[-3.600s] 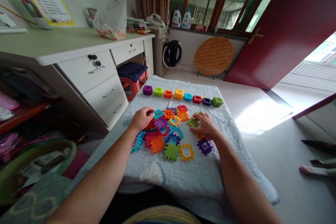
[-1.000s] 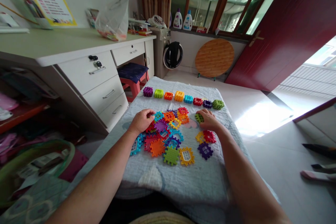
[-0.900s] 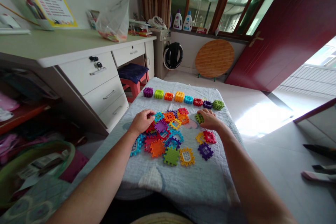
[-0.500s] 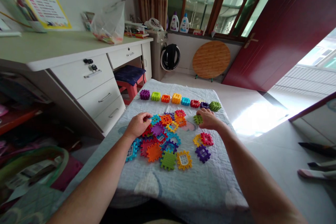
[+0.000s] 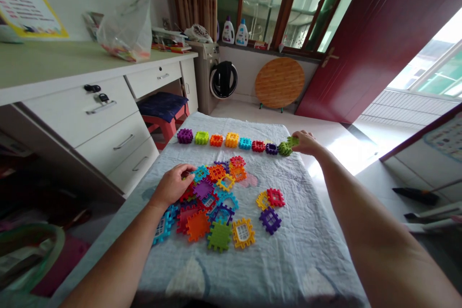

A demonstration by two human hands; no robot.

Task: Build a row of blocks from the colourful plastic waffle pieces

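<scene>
In the head view, my right hand (image 5: pixel 305 142) is closed on a green square building tile (image 5: pixel 293 141) at the far right end of a row of small stacks. The tile meets the top of the green stack (image 5: pixel 284 148); whether it is joined to it I cannot tell. My left hand (image 5: pixel 173 183) rests at the left edge of a loose pile, fingers loosely bent and thumb apart, beside a cyan tile (image 5: pixel 200 173). The pile also holds a purple tile (image 5: pixel 203 188), an orange tile (image 5: pixel 198 225), a green tile (image 5: pixel 219 236) and several others.
Left of the green stack run several coloured stacks, from dark blue (image 5: pixel 271 148) to purple (image 5: pixel 185 135). Right of the pile lie a red tile (image 5: pixel 276 197), a yellow one and a purple one (image 5: pixel 270 220). A cloth (image 5: pixel 288 260) covers the table; a stool (image 5: pixel 164 108) stands beyond its left side.
My right hand has moved away and to the right, carrying the green tile from the open cloth to the green stack. My left hand stays by the pile. The view has shifted slightly.
</scene>
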